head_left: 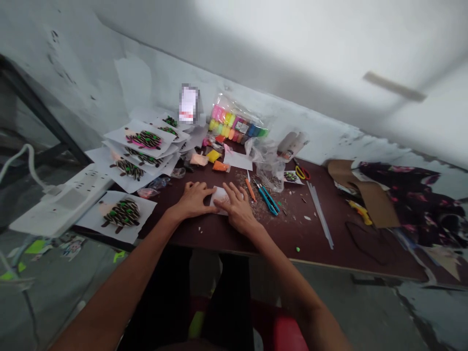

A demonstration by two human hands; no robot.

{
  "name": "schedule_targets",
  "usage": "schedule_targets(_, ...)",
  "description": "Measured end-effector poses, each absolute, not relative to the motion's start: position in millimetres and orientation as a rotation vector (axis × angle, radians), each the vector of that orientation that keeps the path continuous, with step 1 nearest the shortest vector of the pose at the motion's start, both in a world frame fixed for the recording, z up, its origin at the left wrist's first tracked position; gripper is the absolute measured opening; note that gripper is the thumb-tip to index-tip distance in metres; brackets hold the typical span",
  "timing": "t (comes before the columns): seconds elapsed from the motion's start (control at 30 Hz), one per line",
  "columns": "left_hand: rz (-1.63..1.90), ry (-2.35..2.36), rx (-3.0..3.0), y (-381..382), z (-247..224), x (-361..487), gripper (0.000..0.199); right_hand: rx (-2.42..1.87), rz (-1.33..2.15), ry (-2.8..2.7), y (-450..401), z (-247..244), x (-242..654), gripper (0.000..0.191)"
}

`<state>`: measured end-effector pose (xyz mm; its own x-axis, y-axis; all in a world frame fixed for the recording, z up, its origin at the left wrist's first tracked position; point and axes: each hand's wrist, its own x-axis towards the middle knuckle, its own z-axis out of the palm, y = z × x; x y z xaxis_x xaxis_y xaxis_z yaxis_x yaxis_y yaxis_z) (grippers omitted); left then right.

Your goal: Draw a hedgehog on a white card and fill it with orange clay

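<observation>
A small white piece of paper (218,193) lies on the dark red table between my two hands. A pale peach patch shows on it, partly hidden under my right fingers. My left hand (195,199) rests at the paper's left side, fingers apart, its thumb reaching the near edge. Spread over the paper's right part, my right hand (237,205) presses down with its fingertips. Just right of it lie an orange-handled craft tool (250,189) and teal-handled snips (268,199), among scattered brown bits.
Sheets with hedgehog figures (144,139) are stacked at left, with another hedgehog sheet (119,214) nearer me. Behind stand a phone (188,105) and a bag of coloured clay (237,122). Rightward lie scissors (302,172), glue sticks (321,214) and a yellow glue gun (360,212).
</observation>
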<state>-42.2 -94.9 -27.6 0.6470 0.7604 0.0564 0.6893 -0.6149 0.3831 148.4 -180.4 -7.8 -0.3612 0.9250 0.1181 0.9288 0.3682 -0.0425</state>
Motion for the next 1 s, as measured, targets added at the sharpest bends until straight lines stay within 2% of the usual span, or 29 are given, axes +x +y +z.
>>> schedule_targets(0.37,0.328,1.157,2.536,-95.5,-30.7,-43.7,0.069,-1.736,-0.051,-2.465,-196.2,-10.9,150.9,0.053)
schedule_targets(0.53,0.392,1.125,2.569,-99.9,-29.7,-46.1,0.071,-1.809,-0.129,-2.235,-202.2,-19.7,159.1,0.054)
schedule_targets(0.67,0.397,1.12,2.589,-101.4,-28.9,-46.5,0.072,-1.808,-0.193,-2.117,-211.1,-24.6,164.6,0.049)
schedule_targets(1.0,0.448,1.104,2.653,-107.4,-22.8,-45.0,0.053,-1.799,-0.272,-2.009,-226.9,-25.5,162.0,0.028)
